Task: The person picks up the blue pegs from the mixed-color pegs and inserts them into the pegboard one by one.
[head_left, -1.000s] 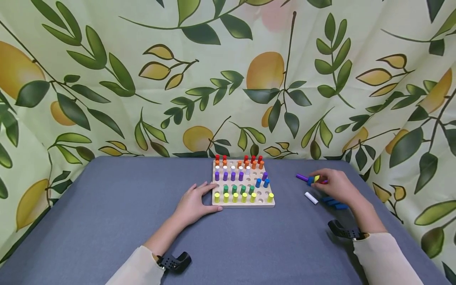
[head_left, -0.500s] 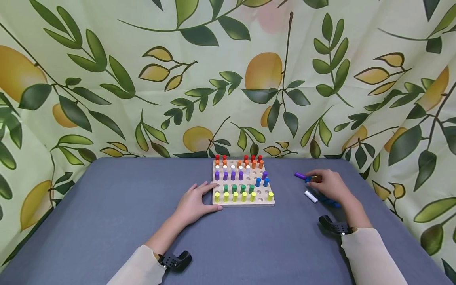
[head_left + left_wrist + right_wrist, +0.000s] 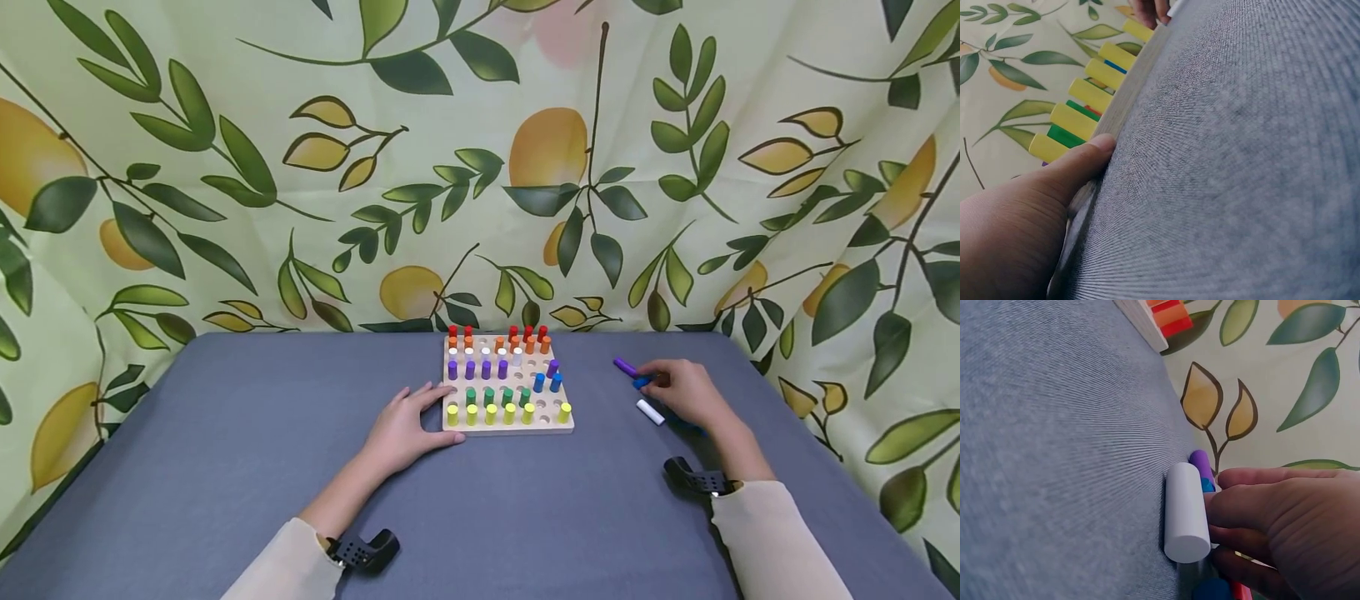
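Observation:
A wooden pegboard (image 3: 551, 426) holds rows of yellow, green, blue, purple, white, orange and red pegs in the head view. My left hand (image 3: 401, 429) rests at its front left corner. Its thumb (image 3: 1094, 150) presses the front edge by the yellow pegs (image 3: 1072, 122), and its other fingers reach the left side. My right hand (image 3: 684, 390) is low over loose pegs right of the board. Its fingertips are at a blue peg (image 3: 1207, 485); whether they pinch it is hidden. A white peg (image 3: 1186, 512) lies beside the fingers, and a purple peg (image 3: 624, 367) beyond them.
A grey-blue cloth (image 3: 525, 517) covers the table. Partly under the right hand lie more pegs, among them a red peg (image 3: 1241, 591) and a dark blue peg (image 3: 1212, 589). A leaf-and-fruit curtain (image 3: 450, 208) hangs behind the table. Each wrist wears a black camera.
My right hand has moved slightly left and lower over the loose pegs, covering the yellow and red ones. The left hand stays at the board's corner. The head view has shifted slightly.

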`<state>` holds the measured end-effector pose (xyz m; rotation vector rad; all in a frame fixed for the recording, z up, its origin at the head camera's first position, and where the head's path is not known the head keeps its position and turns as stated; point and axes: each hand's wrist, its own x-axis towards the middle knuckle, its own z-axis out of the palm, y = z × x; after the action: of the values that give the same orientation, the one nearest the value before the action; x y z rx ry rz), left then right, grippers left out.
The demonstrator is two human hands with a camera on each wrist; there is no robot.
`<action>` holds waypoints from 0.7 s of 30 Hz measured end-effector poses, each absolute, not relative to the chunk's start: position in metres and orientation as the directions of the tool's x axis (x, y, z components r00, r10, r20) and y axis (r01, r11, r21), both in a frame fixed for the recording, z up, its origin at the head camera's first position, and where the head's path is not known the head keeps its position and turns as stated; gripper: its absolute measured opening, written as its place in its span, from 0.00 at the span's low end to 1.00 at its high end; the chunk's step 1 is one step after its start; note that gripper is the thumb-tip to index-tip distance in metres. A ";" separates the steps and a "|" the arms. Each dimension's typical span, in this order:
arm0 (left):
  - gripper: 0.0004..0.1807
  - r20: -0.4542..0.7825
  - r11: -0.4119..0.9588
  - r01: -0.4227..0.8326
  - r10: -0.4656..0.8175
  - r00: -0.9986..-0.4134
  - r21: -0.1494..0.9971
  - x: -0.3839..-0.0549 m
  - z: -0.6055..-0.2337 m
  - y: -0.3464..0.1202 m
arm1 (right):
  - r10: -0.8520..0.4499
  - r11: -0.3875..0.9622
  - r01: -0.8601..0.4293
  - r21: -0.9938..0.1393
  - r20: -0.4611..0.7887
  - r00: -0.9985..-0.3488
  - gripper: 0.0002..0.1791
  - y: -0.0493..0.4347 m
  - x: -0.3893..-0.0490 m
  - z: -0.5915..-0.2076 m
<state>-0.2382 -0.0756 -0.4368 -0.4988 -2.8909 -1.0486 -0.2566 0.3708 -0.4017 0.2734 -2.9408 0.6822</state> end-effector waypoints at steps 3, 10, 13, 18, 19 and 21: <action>0.42 0.131 0.726 0.303 0.285 -0.949 0.618 -0.238 -0.436 -0.077 | -0.156 0.878 -0.202 -0.433 0.140 -0.978 0.14 0.368 -0.257 -0.402; 0.41 0.129 0.727 0.310 0.295 -0.947 0.613 -0.237 -0.436 -0.077 | -0.161 0.875 -0.210 -0.435 0.147 -0.976 0.13 0.368 -0.256 -0.403; 0.41 0.125 0.728 0.305 0.292 -0.948 0.614 -0.237 -0.436 -0.076 | -0.168 0.873 -0.220 -0.435 0.154 -0.974 0.12 0.367 -0.257 -0.406; 0.41 0.128 0.729 0.303 0.287 -0.949 0.613 -0.237 -0.436 -0.076 | -0.194 0.870 -0.251 -0.424 0.173 -0.966 0.10 0.365 -0.258 -0.406; 0.41 0.129 0.729 0.303 0.286 -0.949 0.613 -0.237 -0.435 -0.076 | -0.198 0.869 -0.254 -0.424 0.173 -0.965 0.11 0.364 -0.258 -0.405; 0.41 0.131 0.729 0.305 0.287 -0.949 0.613 -0.237 -0.435 -0.076 | -0.202 0.869 -0.258 -0.422 0.175 -0.964 0.12 0.363 -0.257 -0.404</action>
<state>-0.2366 -0.0760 -0.4352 -0.4958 -2.8961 -1.0337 -0.2570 0.3629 -0.4041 0.3601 -2.9156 0.6843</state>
